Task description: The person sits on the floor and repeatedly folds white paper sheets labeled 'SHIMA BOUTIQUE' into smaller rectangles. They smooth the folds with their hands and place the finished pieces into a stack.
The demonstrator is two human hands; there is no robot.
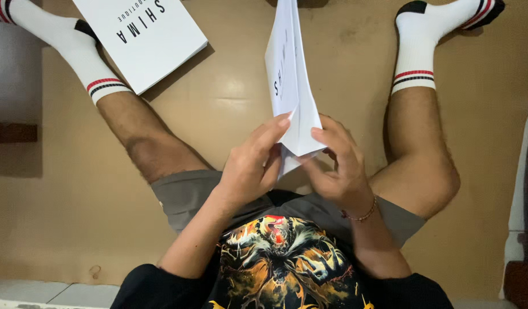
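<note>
I sit on the floor with my legs spread. A white paper bag (pixel 290 74), folded flat and narrow, stands on edge between my knees and points away from me. My left hand (pixel 252 163) presses its fingers against the bag's left face near the lower end. My right hand (pixel 335 163) grips the same end from the right, thumb on the paper. Both hands hold the bag above my lap.
A stack of flat white paper bags (pixel 144 34) lies on the tan floor (pixel 75 189) by my left shin. My feet in white socks (pixel 416 54) reach the top corners. A dark ledge (pixel 12 131) sits at the left, pale tiles at the right edge.
</note>
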